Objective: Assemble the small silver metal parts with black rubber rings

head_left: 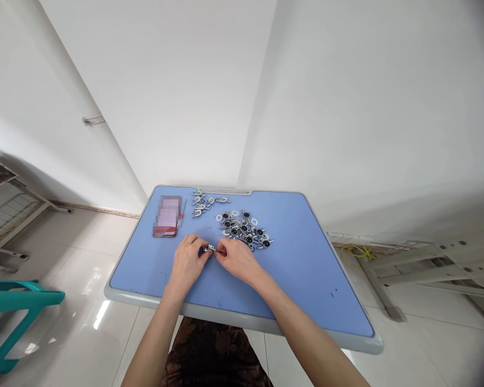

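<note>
As left grip [187, 259] pinches a small metal part [210, 248], right grip [237, 258] just beside it, its hold unclear.

I am making out no readable text, label, brand, number or sign; the phone [170, 215] is showing me only a blocky, pixelated screen I'm not reading.

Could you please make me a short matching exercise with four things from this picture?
Things:
1. Phone
2. Small metal part
3. Stool
4. Tabletop

Places and colours:
A. Teal
B. Beside a slim tool with a red band
C. Blue
D. Between the left hand and the right hand

Pairs: 1-B, 2-D, 3-A, 4-C
</note>
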Demonstrator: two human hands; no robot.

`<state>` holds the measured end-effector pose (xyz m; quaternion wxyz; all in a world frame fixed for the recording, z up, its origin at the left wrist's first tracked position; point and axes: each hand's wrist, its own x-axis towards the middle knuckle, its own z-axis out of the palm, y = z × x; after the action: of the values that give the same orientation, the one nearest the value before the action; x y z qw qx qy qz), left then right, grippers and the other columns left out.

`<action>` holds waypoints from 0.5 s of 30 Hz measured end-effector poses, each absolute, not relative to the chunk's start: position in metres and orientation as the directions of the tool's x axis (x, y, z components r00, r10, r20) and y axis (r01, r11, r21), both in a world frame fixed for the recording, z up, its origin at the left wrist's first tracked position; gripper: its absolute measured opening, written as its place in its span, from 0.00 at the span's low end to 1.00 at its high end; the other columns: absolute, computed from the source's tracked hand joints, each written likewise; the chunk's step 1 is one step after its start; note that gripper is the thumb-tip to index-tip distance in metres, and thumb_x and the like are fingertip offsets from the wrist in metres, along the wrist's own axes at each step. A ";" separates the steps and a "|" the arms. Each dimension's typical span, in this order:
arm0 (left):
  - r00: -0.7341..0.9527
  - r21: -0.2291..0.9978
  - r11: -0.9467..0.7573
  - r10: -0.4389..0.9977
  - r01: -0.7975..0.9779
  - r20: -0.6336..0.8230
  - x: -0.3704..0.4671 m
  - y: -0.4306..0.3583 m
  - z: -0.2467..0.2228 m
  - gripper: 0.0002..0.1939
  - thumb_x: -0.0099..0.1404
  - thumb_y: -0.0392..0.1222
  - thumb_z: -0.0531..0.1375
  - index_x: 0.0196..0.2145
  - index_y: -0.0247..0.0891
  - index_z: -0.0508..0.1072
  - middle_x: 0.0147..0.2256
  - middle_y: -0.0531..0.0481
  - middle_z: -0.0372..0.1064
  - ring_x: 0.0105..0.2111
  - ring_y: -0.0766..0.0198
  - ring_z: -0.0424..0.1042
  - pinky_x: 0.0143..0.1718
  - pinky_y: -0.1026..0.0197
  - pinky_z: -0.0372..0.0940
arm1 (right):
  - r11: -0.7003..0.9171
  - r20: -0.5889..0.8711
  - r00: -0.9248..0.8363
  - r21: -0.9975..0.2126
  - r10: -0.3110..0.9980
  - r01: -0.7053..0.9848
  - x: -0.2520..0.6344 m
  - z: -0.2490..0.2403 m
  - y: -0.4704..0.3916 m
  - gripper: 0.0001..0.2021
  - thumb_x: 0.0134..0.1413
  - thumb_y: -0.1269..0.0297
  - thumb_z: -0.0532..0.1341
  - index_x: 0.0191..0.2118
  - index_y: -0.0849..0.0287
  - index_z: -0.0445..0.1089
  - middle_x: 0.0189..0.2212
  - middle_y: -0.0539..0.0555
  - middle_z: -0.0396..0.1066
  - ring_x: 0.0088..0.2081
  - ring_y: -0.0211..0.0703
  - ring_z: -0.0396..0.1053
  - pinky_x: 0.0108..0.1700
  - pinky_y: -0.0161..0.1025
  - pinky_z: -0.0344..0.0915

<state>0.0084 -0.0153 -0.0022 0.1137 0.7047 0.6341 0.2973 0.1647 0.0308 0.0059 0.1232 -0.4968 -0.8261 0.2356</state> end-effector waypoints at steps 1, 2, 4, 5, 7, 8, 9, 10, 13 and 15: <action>0.013 0.565 -0.166 0.964 0.808 0.265 0.008 -0.016 -0.001 0.05 0.59 0.35 0.62 0.35 0.39 0.72 0.35 0.50 0.67 0.38 0.59 0.68 0.42 0.56 0.63 | 0.390 -0.034 -0.473 -0.514 0.881 0.764 0.165 0.006 0.031 0.04 0.51 0.70 0.57 0.30 0.58 0.69 0.27 0.51 0.73 0.30 0.41 0.69 0.30 0.34 0.54; 0.010 0.595 -0.166 0.966 0.787 0.257 0.008 -0.016 -0.001 0.06 0.59 0.36 0.62 0.37 0.39 0.72 0.35 0.50 0.67 0.38 0.60 0.68 0.41 0.57 0.64 | 0.384 -0.040 -0.470 -0.517 0.882 0.765 0.165 0.006 0.031 0.04 0.51 0.70 0.57 0.30 0.58 0.69 0.27 0.51 0.73 0.30 0.41 0.69 0.30 0.34 0.54; 0.008 0.645 -0.169 0.969 0.745 0.246 0.006 -0.016 0.000 0.09 0.59 0.36 0.62 0.40 0.40 0.72 0.37 0.50 0.67 0.37 0.61 0.69 0.41 0.58 0.64 | 0.374 -0.053 -0.466 -0.520 0.883 0.768 0.165 0.007 0.031 0.04 0.51 0.70 0.57 0.31 0.58 0.69 0.27 0.51 0.73 0.30 0.41 0.68 0.30 0.34 0.54; 0.009 0.660 -0.172 0.970 0.731 0.243 0.005 -0.016 -0.001 0.10 0.59 0.36 0.61 0.41 0.40 0.72 0.37 0.50 0.67 0.37 0.61 0.69 0.41 0.58 0.65 | 0.373 -0.055 -0.467 -0.521 0.883 0.768 0.165 0.007 0.031 0.04 0.51 0.69 0.57 0.31 0.58 0.69 0.27 0.51 0.73 0.30 0.41 0.68 0.30 0.34 0.54; 0.018 0.675 -0.180 0.971 0.715 0.240 0.004 -0.016 -0.002 0.10 0.60 0.34 0.60 0.40 0.40 0.73 0.38 0.50 0.67 0.38 0.62 0.69 0.40 0.59 0.65 | 0.373 -0.058 -0.467 -0.521 0.882 0.768 0.165 0.008 0.031 0.04 0.51 0.69 0.57 0.31 0.58 0.70 0.27 0.51 0.72 0.31 0.41 0.68 0.30 0.34 0.54; 0.023 0.678 -0.185 0.970 0.712 0.240 0.004 -0.016 -0.003 0.09 0.60 0.33 0.60 0.39 0.40 0.73 0.37 0.50 0.68 0.38 0.61 0.69 0.40 0.60 0.65 | 0.371 -0.061 -0.467 -0.520 0.882 0.769 0.165 0.008 0.030 0.04 0.51 0.69 0.58 0.31 0.58 0.70 0.27 0.51 0.72 0.31 0.41 0.69 0.30 0.34 0.54; 0.027 0.679 -0.189 0.970 0.709 0.241 0.005 -0.015 -0.004 0.08 0.60 0.33 0.59 0.38 0.40 0.74 0.37 0.50 0.68 0.39 0.61 0.69 0.40 0.60 0.64 | 0.369 -0.065 -0.466 -0.519 0.882 0.771 0.165 0.009 0.030 0.04 0.51 0.69 0.58 0.31 0.58 0.70 0.27 0.52 0.73 0.31 0.41 0.69 0.30 0.34 0.54; 0.031 0.681 -0.191 0.970 0.707 0.240 0.005 -0.015 -0.005 0.07 0.61 0.32 0.59 0.37 0.39 0.74 0.36 0.50 0.68 0.39 0.61 0.69 0.40 0.60 0.64 | 0.366 -0.070 -0.465 -0.518 0.883 0.773 0.164 0.009 0.030 0.04 0.51 0.69 0.58 0.31 0.58 0.70 0.27 0.52 0.73 0.31 0.42 0.69 0.30 0.34 0.54; 0.037 0.691 -0.188 0.973 0.698 0.227 0.006 -0.013 -0.006 0.07 0.61 0.31 0.58 0.35 0.38 0.73 0.35 0.50 0.68 0.39 0.61 0.69 0.39 0.61 0.64 | 0.366 -0.071 -0.467 -0.520 0.882 0.771 0.164 0.009 0.030 0.04 0.51 0.69 0.58 0.31 0.58 0.70 0.27 0.52 0.72 0.31 0.42 0.69 0.30 0.34 0.53; 0.042 0.704 -0.180 0.977 0.687 0.208 0.005 -0.012 -0.005 0.07 0.60 0.30 0.58 0.35 0.37 0.73 0.34 0.50 0.68 0.38 0.62 0.69 0.39 0.61 0.64 | 0.370 -0.067 -0.469 -0.521 0.880 0.769 0.164 0.009 0.030 0.04 0.51 0.69 0.58 0.31 0.58 0.70 0.26 0.51 0.72 0.31 0.41 0.69 0.30 0.34 0.53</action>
<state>0.0052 -0.0125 -0.0053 0.2144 0.6894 0.6034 0.3387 0.1642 0.0299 0.0089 0.1118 -0.5028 -0.8201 0.2493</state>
